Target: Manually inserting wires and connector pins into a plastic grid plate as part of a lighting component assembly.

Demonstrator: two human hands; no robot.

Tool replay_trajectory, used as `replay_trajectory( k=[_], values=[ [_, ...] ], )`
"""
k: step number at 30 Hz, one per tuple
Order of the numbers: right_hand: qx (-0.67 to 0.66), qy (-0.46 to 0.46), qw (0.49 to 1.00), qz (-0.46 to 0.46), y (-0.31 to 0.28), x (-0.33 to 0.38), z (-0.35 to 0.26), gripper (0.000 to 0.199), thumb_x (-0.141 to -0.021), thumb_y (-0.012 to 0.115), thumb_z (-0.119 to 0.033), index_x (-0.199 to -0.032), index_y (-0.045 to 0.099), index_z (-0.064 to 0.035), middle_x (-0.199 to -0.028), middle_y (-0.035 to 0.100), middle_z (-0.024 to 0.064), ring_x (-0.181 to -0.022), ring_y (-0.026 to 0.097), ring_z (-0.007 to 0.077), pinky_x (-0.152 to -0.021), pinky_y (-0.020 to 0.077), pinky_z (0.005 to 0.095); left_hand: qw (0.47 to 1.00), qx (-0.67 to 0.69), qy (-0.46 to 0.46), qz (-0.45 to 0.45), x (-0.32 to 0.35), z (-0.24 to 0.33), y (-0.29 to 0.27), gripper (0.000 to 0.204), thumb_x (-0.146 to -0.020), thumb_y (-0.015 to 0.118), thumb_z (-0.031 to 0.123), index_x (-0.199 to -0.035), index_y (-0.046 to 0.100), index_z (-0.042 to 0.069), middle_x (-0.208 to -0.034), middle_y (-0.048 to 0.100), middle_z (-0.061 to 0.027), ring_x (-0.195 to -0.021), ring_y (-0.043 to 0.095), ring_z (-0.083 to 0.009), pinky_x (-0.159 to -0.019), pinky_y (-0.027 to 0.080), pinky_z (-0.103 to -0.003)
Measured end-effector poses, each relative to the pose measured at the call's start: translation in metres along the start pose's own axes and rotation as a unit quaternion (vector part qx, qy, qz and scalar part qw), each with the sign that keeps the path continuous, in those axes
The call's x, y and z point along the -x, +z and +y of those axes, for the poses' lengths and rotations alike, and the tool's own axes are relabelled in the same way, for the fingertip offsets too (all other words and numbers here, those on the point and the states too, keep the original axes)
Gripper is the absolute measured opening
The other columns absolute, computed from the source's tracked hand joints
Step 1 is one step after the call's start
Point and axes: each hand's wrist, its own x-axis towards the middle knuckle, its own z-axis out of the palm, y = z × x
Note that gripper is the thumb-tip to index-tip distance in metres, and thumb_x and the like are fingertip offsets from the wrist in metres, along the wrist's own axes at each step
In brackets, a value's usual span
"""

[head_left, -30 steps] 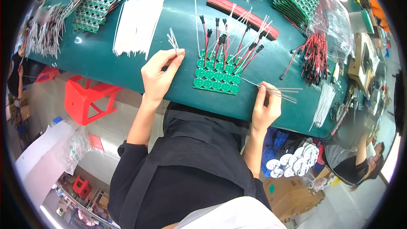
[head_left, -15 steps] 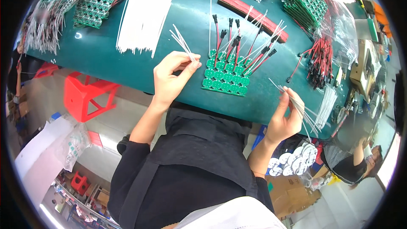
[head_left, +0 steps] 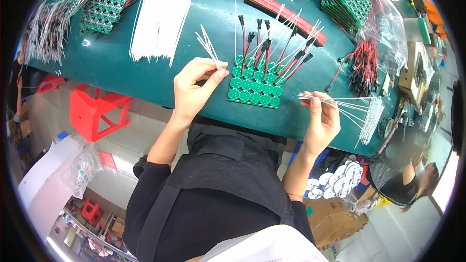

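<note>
Between the fingertips of my left hand (head_left: 194, 87), a few thin white wires (head_left: 206, 41) are pinched and fan upward. My right hand (head_left: 321, 121) is closed on another bunch of white wires (head_left: 347, 103), which stretches rightward toward a loose white wire bundle (head_left: 373, 116) on the table. A green circuit board panel (head_left: 254, 87) of small round units lies between the hands, touched by neither. Along its far edge stand red-and-black leads with black connectors (head_left: 266, 44) and several white wires, with their loose ends pointing away from me.
Behind the panel lies a red bar (head_left: 284, 15). A large white wire pile (head_left: 160, 26) is at left, near wired boards (head_left: 106, 7). Stacked green boards (head_left: 345, 2) and red-and-black leads (head_left: 365, 68) are at right. A red stool (head_left: 97, 111) stands left; another person (head_left: 400, 184) is at right.
My right hand has shifted slightly left and up and turned, so its wires lie nearly level instead of slanting steeply down. My left hand keeps its pinch almost unmoved; the view has shifted slightly.
</note>
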Motion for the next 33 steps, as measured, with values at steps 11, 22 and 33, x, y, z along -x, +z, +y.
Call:
replay_trajectory(
  k=[11,22,33],
  values=[
    [0.166,-0.154,0.972,-0.062,0.089,0.010,0.022,0.011,-0.084,0.072,0.002,-0.095,0.068,0.0036,-0.090,0.070,0.0119,-0.067,0.067,0.0150,-0.056,0.0547,0.0253,1.000,0.002,0.009,0.001,-0.004,0.005,0.008,0.015,-0.086,0.071,-0.003,-0.101,0.070,-0.005,-0.100,0.067,-0.0105,-0.087,0.070,-0.0164,-0.076,0.058,-0.025],
    [0.211,-0.187,0.956,-0.084,0.097,0.007,0.027,0.012,-0.083,0.073,0.003,-0.094,0.068,0.0040,-0.090,0.070,0.0116,-0.061,0.064,0.0164,-0.050,0.0518,0.0260,0.998,-0.040,0.056,0.014,-0.005,0.004,0.008,0.016,-0.083,0.074,0.000,-0.098,0.071,-0.002,-0.096,0.071,-0.0103,-0.081,0.070,-0.0138,-0.071,0.058,-0.025],
    [0.263,-0.219,0.933,-0.109,0.100,0.007,0.029,0.016,-0.079,0.072,0.004,-0.093,0.064,0.0018,-0.088,0.068,0.0122,-0.075,0.065,0.0262,-0.063,0.0542,0.0353,0.995,-0.057,0.080,0.017,-0.005,0.002,0.010,0.014,-0.082,0.075,0.001,-0.095,0.071,-0.001,-0.093,0.072,-0.0098,-0.077,0.070,-0.0149,-0.067,0.057,-0.026]
  ],
)
